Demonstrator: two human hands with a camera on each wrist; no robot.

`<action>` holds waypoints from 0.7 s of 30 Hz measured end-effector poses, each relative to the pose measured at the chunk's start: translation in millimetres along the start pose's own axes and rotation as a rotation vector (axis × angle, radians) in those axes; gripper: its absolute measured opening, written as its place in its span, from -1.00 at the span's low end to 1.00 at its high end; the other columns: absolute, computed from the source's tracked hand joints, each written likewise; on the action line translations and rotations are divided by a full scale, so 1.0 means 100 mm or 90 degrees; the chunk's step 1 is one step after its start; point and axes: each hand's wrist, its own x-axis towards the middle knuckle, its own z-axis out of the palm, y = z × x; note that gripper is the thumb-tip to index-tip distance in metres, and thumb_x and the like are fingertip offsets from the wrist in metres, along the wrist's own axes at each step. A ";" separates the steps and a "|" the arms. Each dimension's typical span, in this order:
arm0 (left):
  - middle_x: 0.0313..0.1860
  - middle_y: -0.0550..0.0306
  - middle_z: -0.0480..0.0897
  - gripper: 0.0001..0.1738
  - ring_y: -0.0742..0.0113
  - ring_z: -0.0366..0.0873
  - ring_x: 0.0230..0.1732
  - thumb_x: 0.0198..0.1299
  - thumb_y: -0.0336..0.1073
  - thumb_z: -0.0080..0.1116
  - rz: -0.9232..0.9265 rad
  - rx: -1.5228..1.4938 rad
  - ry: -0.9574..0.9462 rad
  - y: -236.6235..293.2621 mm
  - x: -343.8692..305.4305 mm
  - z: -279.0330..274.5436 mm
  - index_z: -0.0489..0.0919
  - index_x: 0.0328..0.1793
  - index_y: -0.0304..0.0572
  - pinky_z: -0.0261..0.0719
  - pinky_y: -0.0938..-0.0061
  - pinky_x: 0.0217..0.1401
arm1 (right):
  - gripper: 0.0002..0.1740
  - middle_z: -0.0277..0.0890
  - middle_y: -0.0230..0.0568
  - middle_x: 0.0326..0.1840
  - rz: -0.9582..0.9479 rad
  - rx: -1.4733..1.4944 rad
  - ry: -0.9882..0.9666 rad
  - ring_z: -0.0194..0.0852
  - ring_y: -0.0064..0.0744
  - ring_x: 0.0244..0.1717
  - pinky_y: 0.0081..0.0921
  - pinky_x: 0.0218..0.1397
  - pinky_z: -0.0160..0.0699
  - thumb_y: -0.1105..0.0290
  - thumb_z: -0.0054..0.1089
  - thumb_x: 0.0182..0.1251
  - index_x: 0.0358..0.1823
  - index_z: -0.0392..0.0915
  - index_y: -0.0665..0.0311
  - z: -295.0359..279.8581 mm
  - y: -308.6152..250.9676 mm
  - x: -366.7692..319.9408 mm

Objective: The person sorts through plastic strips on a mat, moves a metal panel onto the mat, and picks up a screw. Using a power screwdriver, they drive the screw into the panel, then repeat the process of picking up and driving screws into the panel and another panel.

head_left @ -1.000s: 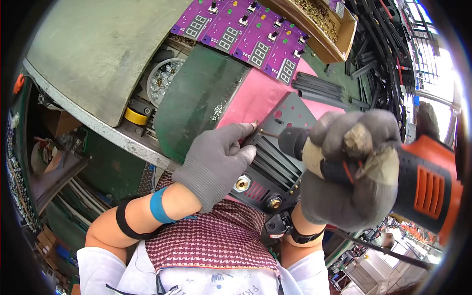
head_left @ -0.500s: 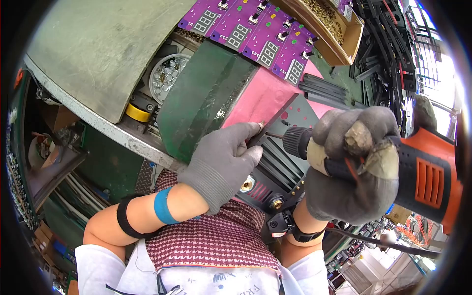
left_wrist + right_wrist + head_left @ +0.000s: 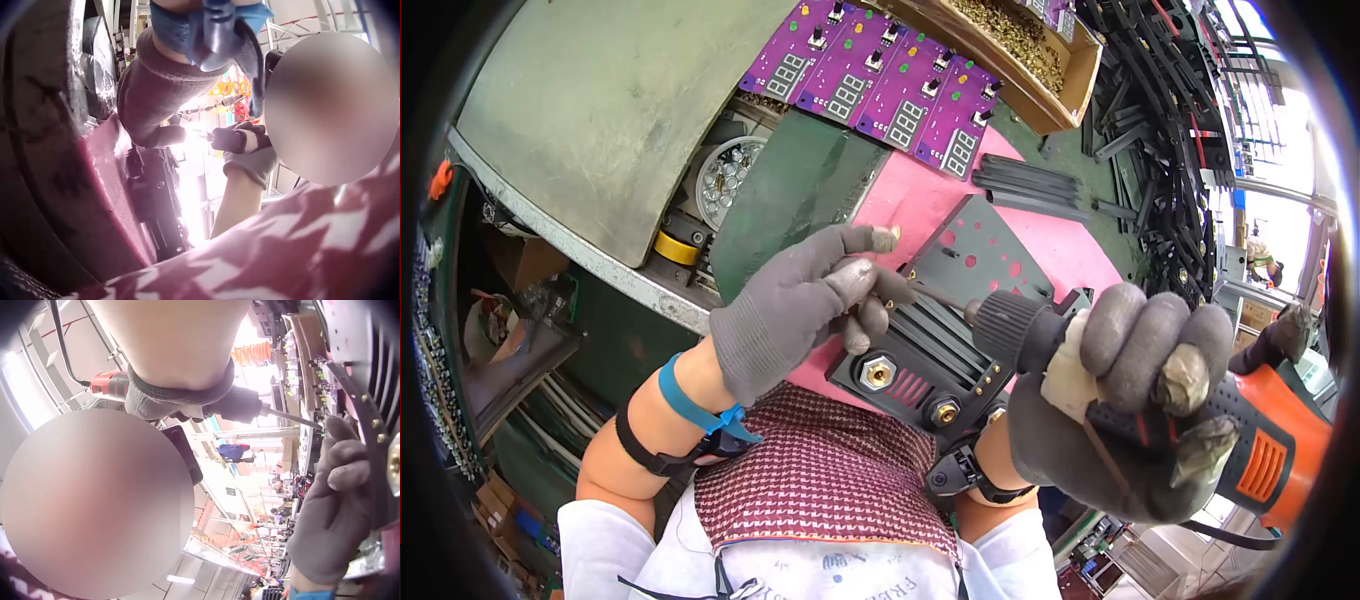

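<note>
The gloved right hand (image 3: 1140, 410) grips an orange and black power screwdriver (image 3: 1265, 450), its fingers wrapped round the grip behind the chuck (image 3: 1015, 330). The thin bit (image 3: 297, 419) reaches the fingers of the gloved left hand (image 3: 790, 300), seen also in the right wrist view (image 3: 331, 512). Those fingers are bent in part, above the upper left edge of a dark metal housing (image 3: 990, 245). Whether they hold a small screw is too small to tell. The housing, with ribs and brass fittings (image 3: 878, 373), lies on a pink sheet (image 3: 1090, 255).
Purple circuit boards (image 3: 870, 95) with displays lie beyond the housing. Behind them stands a cardboard box (image 3: 1050, 105) of small brass parts. Black strips (image 3: 1030, 185) lie at the right, a round dish of small parts (image 3: 725, 180) and yellow tape (image 3: 675, 248) at the left.
The left hand has lifted off the housing's edge and moved left, its fingers now at the bit. The right hand and screwdriver have drawn back lower, away from that edge.
</note>
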 end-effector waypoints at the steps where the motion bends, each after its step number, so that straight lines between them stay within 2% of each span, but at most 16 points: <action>1: -0.15 0.03 0.59 -0.62 0.49 0.50 -0.31 0.42 -0.22 -0.13 -0.022 0.001 0.002 0.01 0.00 0.01 0.40 0.21 -0.35 0.48 0.66 -0.31 | -0.71 0.20 -0.40 -0.59 -0.025 0.040 -0.018 0.07 -0.52 -0.48 -0.54 -0.39 0.15 0.18 0.19 0.15 -0.26 0.36 0.18 -0.02 0.06 -0.02; 2: -0.25 0.09 0.60 -0.61 0.52 0.47 -0.40 0.43 -0.11 -0.09 -0.043 0.003 0.004 0.02 -0.01 0.01 0.46 0.13 -0.31 0.42 0.69 -0.40 | -0.71 0.20 -0.40 -0.59 -0.029 0.045 -0.019 0.07 -0.52 -0.48 -0.54 -0.39 0.15 0.18 0.19 0.15 -0.26 0.36 0.18 -0.02 0.06 -0.02; 3: -0.25 0.09 0.60 -0.61 0.52 0.47 -0.40 0.43 -0.11 -0.09 -0.041 0.009 0.006 0.02 -0.02 -0.02 0.46 0.13 -0.31 0.42 0.69 -0.40 | -0.70 0.21 -0.40 -0.59 -0.028 0.042 -0.038 0.08 -0.52 -0.48 -0.54 -0.40 0.15 0.18 0.21 0.15 -0.25 0.35 0.18 -0.02 0.06 -0.01; 5: -0.44 0.22 0.55 -0.50 0.60 0.32 -0.56 0.36 0.12 -0.03 -0.093 0.036 -0.042 -0.01 -0.04 -0.10 0.53 -0.06 -0.22 0.22 0.71 -0.54 | -0.68 0.23 -0.39 -0.58 -0.027 0.035 -0.080 0.09 -0.51 -0.49 -0.53 -0.42 0.16 0.17 0.23 0.15 -0.24 0.34 0.18 -0.04 0.04 0.00; 8: -0.52 0.29 0.50 -0.46 0.64 0.20 -0.62 0.31 0.20 -0.01 -0.083 0.019 -0.012 -0.01 -0.03 -0.05 0.56 -0.16 -0.19 0.11 0.69 -0.58 | -0.65 0.25 -0.37 -0.58 -0.017 0.018 -0.138 0.12 -0.51 -0.51 -0.53 -0.46 0.17 0.15 0.27 0.16 -0.23 0.33 0.17 -0.07 0.02 0.01; 12: -0.51 0.31 0.50 -0.47 0.65 0.21 -0.62 0.29 0.19 0.02 -0.074 0.006 -0.029 -0.01 -0.03 -0.04 0.56 -0.17 -0.19 0.11 0.70 -0.58 | -0.65 0.26 -0.36 -0.57 -0.023 0.045 -0.163 0.14 -0.51 -0.51 -0.53 -0.46 0.20 0.15 0.26 0.18 -0.24 0.32 0.17 -0.10 0.02 0.05; 14: -0.52 0.32 0.48 -0.50 0.65 0.21 -0.62 0.29 0.15 0.06 -0.083 -0.071 -0.054 -0.04 -0.01 -0.05 0.56 -0.17 -0.21 0.12 0.71 -0.59 | -0.67 0.28 -0.35 -0.56 0.003 0.051 -0.203 0.15 -0.50 -0.50 -0.51 -0.44 0.23 0.17 0.26 0.18 -0.24 0.32 0.16 -0.14 -0.01 0.06; 17: -0.53 0.33 0.48 -0.51 0.65 0.21 -0.63 0.27 0.12 0.10 -0.095 -0.065 -0.013 0.03 -0.04 0.05 0.55 -0.16 -0.23 0.13 0.71 -0.59 | -0.67 0.30 -0.34 -0.54 -0.018 0.057 -0.270 0.15 -0.50 -0.50 -0.50 -0.43 0.25 0.19 0.27 0.18 -0.23 0.33 0.16 -0.22 0.03 0.07; 18: -0.53 0.33 0.48 -0.51 0.65 0.21 -0.63 0.27 0.12 0.10 -0.095 -0.064 -0.013 0.05 -0.04 0.08 0.55 -0.16 -0.23 0.13 0.71 -0.59 | -0.67 0.30 -0.34 -0.54 -0.018 0.056 -0.270 0.15 -0.50 -0.50 -0.50 -0.43 0.25 0.19 0.27 0.18 -0.23 0.33 0.16 -0.21 0.04 0.06; 21: -0.54 0.33 0.47 -0.51 0.65 0.20 -0.63 0.26 0.11 0.11 -0.087 -0.093 -0.053 0.06 -0.03 0.11 0.55 -0.15 -0.25 0.14 0.70 -0.59 | -0.65 0.27 -0.36 -0.56 -0.059 0.068 -0.141 0.16 -0.50 -0.49 -0.49 -0.43 0.25 0.21 0.32 0.14 -0.26 0.30 0.15 -0.06 0.06 -0.05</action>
